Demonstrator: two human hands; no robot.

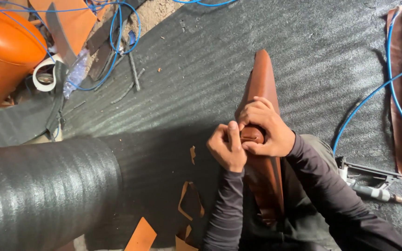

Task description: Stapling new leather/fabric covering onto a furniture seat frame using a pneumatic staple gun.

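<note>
At the far left edge of the grey mat (201, 69) sits an orange tank (3, 49), with a tape roll (45, 76) just beside it and blue hose (117, 42) looped over the clutter there. Below that, the mat's unrolled end lies as a thick roll (43, 190) along the lower left, and a few tan scraps (189, 200) lie on the mat between the roll and my knees.

My left hand (228, 148) is pinched narrow, thumb up, fingertips pressed against the rounded end of the brown piece (262, 83). I judge it is gripping the leather edge there, though the exact hold is hidden (my fingers cover it). My right hand (265, 129) wraps over the same rounded spot from the other side, closed on it, so both hands steady and pull at one point.

The piece rests across my lap and out onto the mat, near its middle. Its long axis runs away from me, the narrow tip pointing toward the mat's far edge.

At the right, a nail gun (368, 179) lies near my knee, on the mat's near right corner, its blue hose trailing off.
</note>
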